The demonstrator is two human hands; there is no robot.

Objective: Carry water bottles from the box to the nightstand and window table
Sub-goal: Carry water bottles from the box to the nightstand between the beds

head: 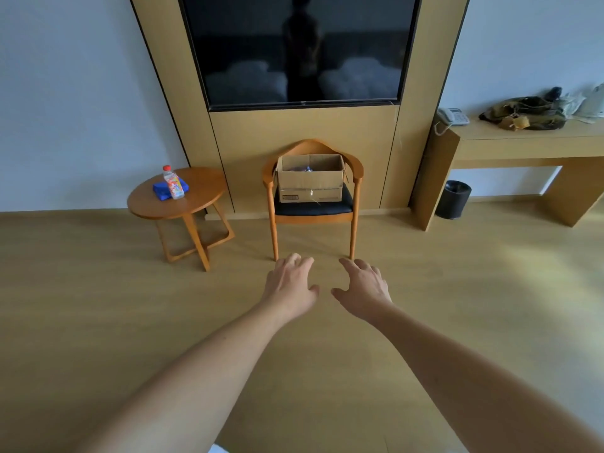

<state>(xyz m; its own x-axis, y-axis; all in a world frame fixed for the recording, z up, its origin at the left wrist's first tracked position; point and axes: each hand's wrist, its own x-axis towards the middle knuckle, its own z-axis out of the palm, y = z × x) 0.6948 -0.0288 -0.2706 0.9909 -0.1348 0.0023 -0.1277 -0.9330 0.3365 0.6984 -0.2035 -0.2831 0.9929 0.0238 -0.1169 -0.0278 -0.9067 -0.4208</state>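
An open cardboard box (pixel 310 186) rests on the dark seat of a wooden chair (pixel 356 173) against the wall panel; bottle tops barely show inside it. A water bottle (pixel 173 183) with a red cap and colourful label stands upright on the round wooden table (pixel 196 199) left of the chair, touching a blue folded item (pixel 160 190). My left hand (pixel 289 282) and my right hand (pixel 364 289) are stretched out side by side above the floor, short of the chair. Both are empty with fingers spread.
A large dark TV (pixel 300 47) hangs above the chair. A long wooden desk (pixel 523 142) at the right carries a telephone (pixel 452 116) and a bag (pixel 523 113). A black bin (pixel 452 199) stands under the desk. Wooden floor lies between me and the chair.
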